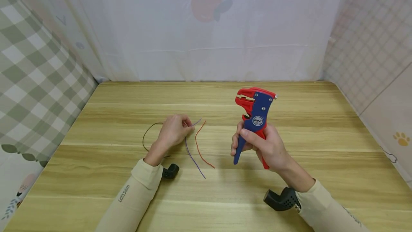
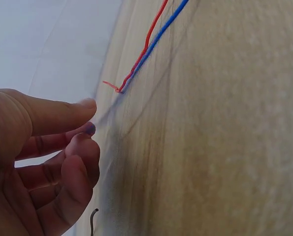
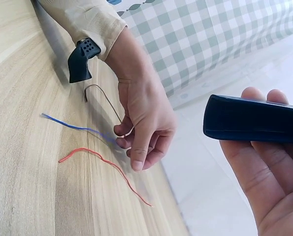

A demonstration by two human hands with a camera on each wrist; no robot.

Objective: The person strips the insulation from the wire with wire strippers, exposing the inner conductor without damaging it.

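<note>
My right hand (image 1: 270, 146) grips an automatic wire stripper (image 1: 257, 114) with blue and red handles. The tool is held upright above the table, its red jaws pointing left; only a dark handle (image 3: 254, 119) shows in the right wrist view. My left hand (image 1: 173, 130) pinches a thin blue wire (image 1: 194, 162) between thumb and fingertips, close over the tabletop. One end of that wire sticks out past the fingertips, and the other trails toward the front. A wavy red wire (image 1: 198, 146) lies just right of it. Behind the left hand curves a dark wire (image 1: 143, 139), partly hidden by it.
The wood-grain table (image 1: 309, 117) backs onto a pale curtain (image 1: 244, 28). A green checked cloth (image 1: 35, 56) slopes down along the left side, and a patterned sheet (image 1: 370, 38) hangs at the right. Black wrist cameras (image 1: 281, 199) are worn on both forearms.
</note>
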